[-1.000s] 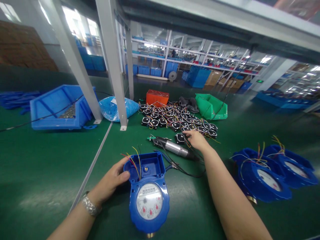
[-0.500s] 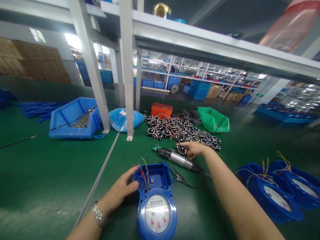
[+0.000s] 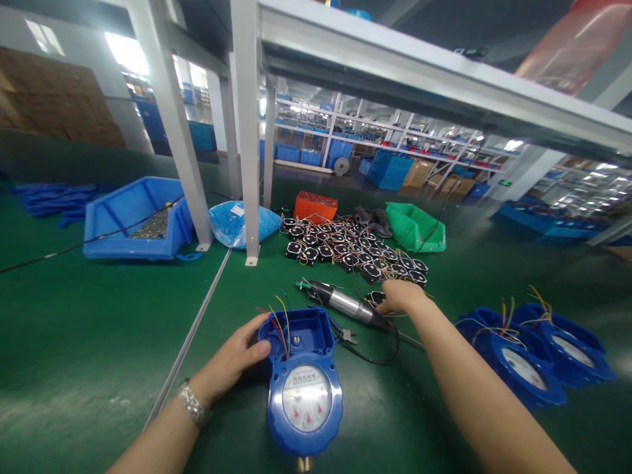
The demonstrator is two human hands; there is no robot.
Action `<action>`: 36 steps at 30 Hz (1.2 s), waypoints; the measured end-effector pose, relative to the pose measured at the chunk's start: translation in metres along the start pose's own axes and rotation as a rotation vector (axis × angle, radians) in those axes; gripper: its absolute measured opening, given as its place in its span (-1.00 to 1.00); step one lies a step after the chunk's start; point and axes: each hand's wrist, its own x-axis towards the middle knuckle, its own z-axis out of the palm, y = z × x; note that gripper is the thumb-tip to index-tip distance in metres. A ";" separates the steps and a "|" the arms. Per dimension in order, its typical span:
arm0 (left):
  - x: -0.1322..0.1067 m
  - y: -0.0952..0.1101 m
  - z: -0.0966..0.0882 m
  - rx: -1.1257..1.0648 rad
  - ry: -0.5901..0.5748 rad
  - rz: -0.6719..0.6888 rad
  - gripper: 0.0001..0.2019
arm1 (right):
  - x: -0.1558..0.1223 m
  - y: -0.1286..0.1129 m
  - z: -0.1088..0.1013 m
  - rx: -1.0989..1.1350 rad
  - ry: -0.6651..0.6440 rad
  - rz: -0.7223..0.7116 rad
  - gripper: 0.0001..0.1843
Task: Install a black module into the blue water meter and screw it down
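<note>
In the head view, the left hand (image 3: 249, 352) grips a blue meter (image 3: 305, 401) by the upper left corner of its box-like compartment, thumb on the rim, the other fingers mostly hidden behind it. The meter is low in the middle, above the green desk (image 3: 89, 336), its round dial facing up and a brass fitting (image 3: 305, 464) at its six o'clock. Red and yellow wires (image 3: 284, 329) rise from the open compartment (the counter digits are too small to read).

Taking the dial as the clock's centre, the right hand (image 3: 402, 296) is at two o'clock, its fingers closed on the near end of a black module (image 3: 374, 298), which they partly cover. Just beside that module, at one o'clock, lies a silver and black power screwdriver (image 3: 348, 304). Beyond it spreads a cluster of wired black modules (image 3: 345, 247), with an orange box (image 3: 316, 207) behind at twelve. A green bin (image 3: 415, 230) stands between one and two, two more blue meters (image 3: 536, 352) sit together at three, and a blue bin (image 3: 131, 247) is at ten.
</note>
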 end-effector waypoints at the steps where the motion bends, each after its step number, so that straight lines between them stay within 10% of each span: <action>1: 0.000 -0.001 0.000 0.000 0.001 0.001 -0.26 | -0.001 0.003 0.001 0.003 0.016 -0.015 -0.48; 8: 0.000 -0.006 -0.002 0.002 0.026 0.006 -0.32 | 0.000 0.016 0.011 0.100 0.085 -0.247 -0.38; 16: -0.002 -0.001 -0.001 0.101 0.084 0.018 -0.33 | -0.014 0.041 0.004 0.170 0.250 0.020 -0.59; 25: -0.016 0.038 0.016 0.362 0.997 0.576 -0.70 | -0.095 0.001 -0.050 0.340 0.641 0.007 -0.49; 31: -0.023 0.095 0.060 0.713 0.552 0.719 -0.61 | -0.162 -0.076 -0.054 0.583 0.925 -0.660 -0.64; 36: -0.023 0.103 0.067 0.780 0.594 0.809 -0.96 | -0.169 -0.100 -0.049 0.709 1.007 -0.835 -0.74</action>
